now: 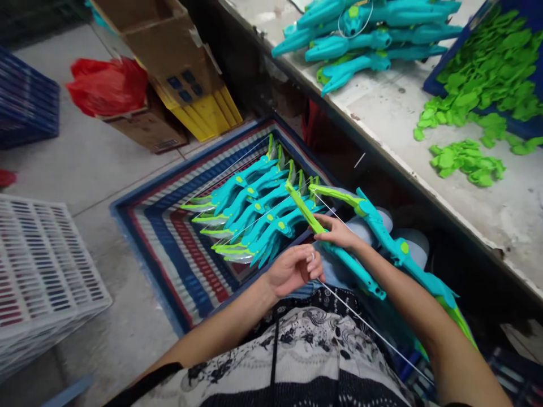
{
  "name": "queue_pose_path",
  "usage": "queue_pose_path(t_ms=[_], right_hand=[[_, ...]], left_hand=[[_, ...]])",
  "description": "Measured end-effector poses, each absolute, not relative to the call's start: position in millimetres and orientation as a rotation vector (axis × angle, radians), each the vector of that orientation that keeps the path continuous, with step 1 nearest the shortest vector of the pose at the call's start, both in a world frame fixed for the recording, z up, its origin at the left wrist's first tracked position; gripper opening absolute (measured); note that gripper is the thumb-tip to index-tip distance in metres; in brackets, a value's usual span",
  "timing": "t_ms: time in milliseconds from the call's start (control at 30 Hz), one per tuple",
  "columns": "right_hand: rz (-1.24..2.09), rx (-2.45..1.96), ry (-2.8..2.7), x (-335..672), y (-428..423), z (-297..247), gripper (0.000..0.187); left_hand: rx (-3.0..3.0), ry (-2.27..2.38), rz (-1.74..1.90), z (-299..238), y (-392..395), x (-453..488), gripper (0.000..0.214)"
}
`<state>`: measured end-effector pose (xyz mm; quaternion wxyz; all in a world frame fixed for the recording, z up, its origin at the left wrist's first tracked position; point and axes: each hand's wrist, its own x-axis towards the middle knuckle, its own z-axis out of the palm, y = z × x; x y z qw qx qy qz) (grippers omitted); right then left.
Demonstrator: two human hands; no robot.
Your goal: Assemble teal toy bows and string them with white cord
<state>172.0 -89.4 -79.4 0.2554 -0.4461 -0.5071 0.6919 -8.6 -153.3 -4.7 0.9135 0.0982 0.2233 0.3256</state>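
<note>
My left hand (297,268) is closed in a pinch on a white string (373,327), which runs taut down to the lower right. My right hand (337,230) grips a turquoise toy bow part (354,267) with a bright green tip pointing up and away. Across my lap, beyond the right forearm, lies a longer turquoise toy bow (384,234) with green ends. Just ahead of both hands, several strung toy bows (250,206) rest side by side in a low container lined with striped cloth (169,249). My right palm is partly hidden behind the bow part.
A worktable (365,118) on the right carries stacked turquoise bow parts (360,42) and a blue bin with green pieces (487,73), some spilled. On the left are a white crate (51,271), a blue crate (25,102), a cardboard box (169,51) and a red bag (108,85).
</note>
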Motion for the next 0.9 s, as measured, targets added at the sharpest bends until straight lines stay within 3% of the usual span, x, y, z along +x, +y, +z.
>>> queue_pose_path(t_ms=[200, 300, 567, 900], right_hand=[[1.98, -1.21, -1.102, 173, -101, -70, 0.067], [1.997, -1.184, -1.082, 174, -103, -70, 0.067], [2.007, -1.203, -1.108, 176, -104, -67, 0.065], [1.999, -1.223, -1.161, 174, -103, -67, 0.066]], left_hand=[[0.292, 0.553, 0.586, -13, -157, 5, 0.039], [0.326, 0.612, 0.563, -11, -153, 1, 0.035], [0.675, 1.175, 1.028, 3, -89, -25, 0.033], [1.255, 1.379, 1.054, 6, -48, -24, 0.02]])
